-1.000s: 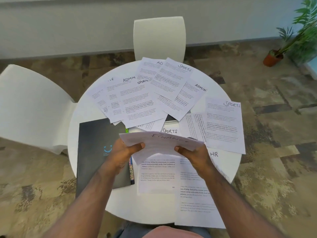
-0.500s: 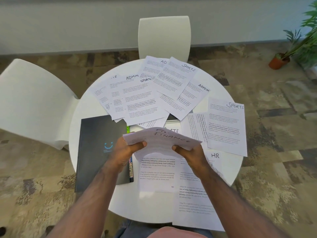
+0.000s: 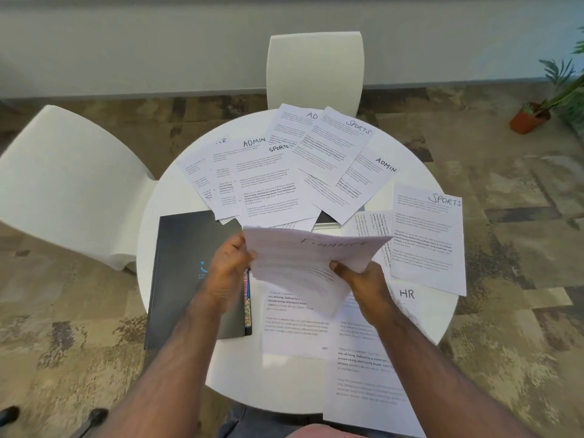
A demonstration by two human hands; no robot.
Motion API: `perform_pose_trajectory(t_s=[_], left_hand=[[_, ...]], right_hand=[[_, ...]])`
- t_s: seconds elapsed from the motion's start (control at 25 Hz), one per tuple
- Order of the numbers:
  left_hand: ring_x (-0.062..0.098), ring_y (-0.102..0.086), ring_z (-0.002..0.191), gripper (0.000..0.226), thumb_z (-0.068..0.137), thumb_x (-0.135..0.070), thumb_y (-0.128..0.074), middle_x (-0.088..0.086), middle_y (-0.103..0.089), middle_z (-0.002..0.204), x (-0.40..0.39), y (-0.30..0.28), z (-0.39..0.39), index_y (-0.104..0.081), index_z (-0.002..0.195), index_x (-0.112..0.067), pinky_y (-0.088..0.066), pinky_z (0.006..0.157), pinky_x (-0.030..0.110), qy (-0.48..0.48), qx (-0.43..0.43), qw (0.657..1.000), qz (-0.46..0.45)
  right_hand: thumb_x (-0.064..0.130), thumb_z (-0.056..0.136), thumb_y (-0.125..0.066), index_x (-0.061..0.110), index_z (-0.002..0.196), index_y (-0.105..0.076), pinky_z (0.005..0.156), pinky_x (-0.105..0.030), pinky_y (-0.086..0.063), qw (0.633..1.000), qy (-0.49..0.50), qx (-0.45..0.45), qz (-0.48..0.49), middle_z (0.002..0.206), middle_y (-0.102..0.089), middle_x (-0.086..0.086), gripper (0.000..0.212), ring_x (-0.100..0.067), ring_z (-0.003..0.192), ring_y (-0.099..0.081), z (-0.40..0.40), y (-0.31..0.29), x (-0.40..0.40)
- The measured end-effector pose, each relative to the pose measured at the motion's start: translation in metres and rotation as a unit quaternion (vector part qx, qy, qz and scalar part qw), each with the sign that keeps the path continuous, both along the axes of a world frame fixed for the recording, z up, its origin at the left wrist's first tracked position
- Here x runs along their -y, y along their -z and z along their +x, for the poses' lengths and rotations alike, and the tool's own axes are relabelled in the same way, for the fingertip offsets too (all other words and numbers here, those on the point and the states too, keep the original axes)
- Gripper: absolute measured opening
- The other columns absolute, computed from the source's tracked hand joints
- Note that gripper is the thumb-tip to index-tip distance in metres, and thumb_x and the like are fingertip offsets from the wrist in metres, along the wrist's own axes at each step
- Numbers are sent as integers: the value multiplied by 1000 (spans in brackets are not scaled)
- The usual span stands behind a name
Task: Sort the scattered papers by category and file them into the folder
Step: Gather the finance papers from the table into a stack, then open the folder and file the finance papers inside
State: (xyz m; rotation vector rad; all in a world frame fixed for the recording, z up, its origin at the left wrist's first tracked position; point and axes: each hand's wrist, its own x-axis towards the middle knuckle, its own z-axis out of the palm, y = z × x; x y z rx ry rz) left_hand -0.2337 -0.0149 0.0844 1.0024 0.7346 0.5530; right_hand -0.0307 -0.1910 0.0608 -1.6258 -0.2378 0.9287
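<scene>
Both hands up over the worktop (image 3: 177, 197), sharing one sheaf (image 3: 313, 260) headed FINANCE. Left hand (image 3: 229, 267) pinching the sheaf's left edge, fingers curled round it; right hand (image 3: 360, 278) gripping the near right corner, thumb on top. Sheaf held nearly flat, long axis running left to right between the hands, its lower edge blurred and drooping.

Folder (image 3: 189, 279) flat and shut on the worktop, just left of the left hand and partly under that forearm; long axis running away from the body, coloured tabs along its right edge beside the left wrist. Left hand clearly nearer the folder; right hand well apart from it. Probably a short carry leftward and down to file, with the cover to be opened first, likely a job for the left hand while the right keeps the sheaf.

Loose sheets all over the far half: SPORTS sheet (image 3: 426, 238) to the right, ADMIN sheet (image 3: 357, 188) beyond, HR sheet (image 3: 410, 298) by the right wrist, more under the sheaf.

Paper thin, limp, matte white, printed in black with hand-lettered headings. Folder dark, smooth, stiff, rectangular, small blue mark on the cover. Worktop round, glossy white.
</scene>
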Motion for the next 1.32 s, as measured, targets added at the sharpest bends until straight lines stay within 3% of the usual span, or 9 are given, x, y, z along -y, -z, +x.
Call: perform_pose_trajectory(t_s=[0.12, 0.24, 0.32, 0.6, 0.72, 0.8, 0.96, 1.12, 1.32], left_hand=[[19, -59, 122, 51, 81, 0, -50, 6, -63, 131, -31, 19, -36, -57, 131, -8, -48, 98, 32, -131, -168, 977, 27], [34, -59, 116, 56, 80, -16, -68, 15, -61, 130, -46, 73, -112, -54, 134, -9, -50, 97, 41, -198, -549, 811, 43], [43, -60, 112, 68, 75, -36, -80, 22, -61, 125, -42, 108, -162, -55, 128, -3, -52, 94, 49, -139, -652, 745, -6], [37, -65, 101, 49, 85, -27, -77, 19, -65, 120, -30, 138, -209, -59, 125, -4, -55, 92, 50, -187, -525, 823, -107], [30, -64, 89, 32, 94, -12, -66, 14, -65, 114, -18, 122, -215, -56, 124, -9, -59, 60, 32, -198, -432, 867, -147], [23, -60, 83, 27, 99, -6, -57, 7, -64, 106, -7, 107, -223, -53, 124, -16, -50, 54, 28, -175, -387, 891, -160], [18, -60, 78, 27, 101, -2, -48, 1, -63, 101, 18, 85, -250, -54, 112, -25, -43, 62, 30, -202, -343, 891, -220], [7, -70, 56, 35, 102, 2, -41, -12, -76, 77, 43, 76, -281, -57, 113, -27, -56, 47, 25, -243, -318, 877, -266], [12, -75, 69, 36, 102, 2, -40, -6, -78, 87, 46, 76, -285, -62, 109, -25, -61, 57, 36, -244, -260, 889, -287]], right_hand=[[14, 79, -82, 21, 95, -71, 72, -30, -57, 1000, 25, 10, 8, 90, -78, 5, 21, -14, 83, -75, 20, -6, 2], [10, 78, -81, 19, 101, -71, 72, -28, -58, 998, 62, 7, 14, 90, -78, 5, 26, -13, 83, -75, 37, -6, 15], [9, 78, -81, 18, 104, -70, 77, -32, -58, 997, 77, 4, 6, 94, -78, 3, 29, -16, 88, -74, 43, -2, 27], [13, 75, -82, 14, 112, -69, 92, -47, -54, 995, 95, -8, -24, 105, -75, -6, 40, -27, 99, -71, 43, 8, 51], [19, 70, -83, 17, 104, -69, 90, -46, -54, 994, 101, -18, -28, 103, -76, -6, 37, -27, 97, -71, 43, 8, 52], [13, 76, -81, 18, 102, -70, 87, -43, -55, 994, 101, -26, -28, 102, -76, -6, 29, -27, 97, -71, 43, 10, 51], [11, 77, -80, 19, 102, -69, 70, -32, -54, 994, 98, -39, -23, 98, -78, -2, 29, -21, 91, -73, 42, 11, 49], [13, 75, -82, 18, 106, -69, 78, -39, -56, 994, 92, -49, -27, 98, -78, 0, 34, -24, 95, -73, 42, 15, 47], [13, 74, -83, 19, 105, -70, 89, -46, -55, 994, 90, -47, -29, 101, -77, -1, 34, -25, 98, -72, 44, 12, 46]])
